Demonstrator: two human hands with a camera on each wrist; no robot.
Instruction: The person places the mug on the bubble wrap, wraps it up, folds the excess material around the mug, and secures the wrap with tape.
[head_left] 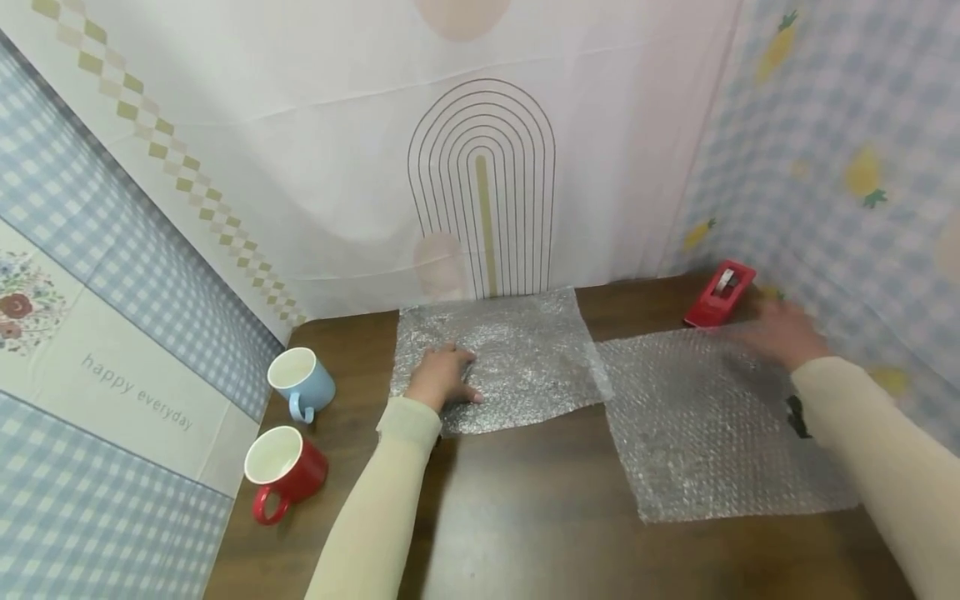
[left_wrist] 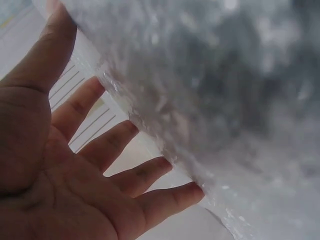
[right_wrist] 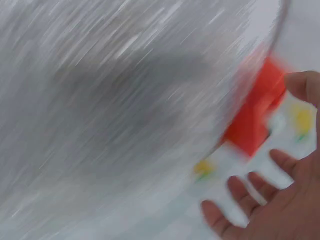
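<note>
Two sheets of bubble wrap lie side by side on the table. My left hand (head_left: 441, 377) rests on the left sheet (head_left: 517, 358), and its fingers are spread in the left wrist view. Over the far right corner of the right sheet (head_left: 712, 433) is my right hand (head_left: 787, 333), blurred, with its fingers apart and nothing held. Beside it stands a red tape dispenser (head_left: 720, 293), which also shows blurred in the right wrist view.
On the left of the wooden table (head_left: 525, 517) stand a light blue mug (head_left: 311, 387) and a red mug (head_left: 303, 475), both upright. A white curtain (head_left: 337, 167) hangs behind, with checked cloth (head_left: 825, 125) at the right.
</note>
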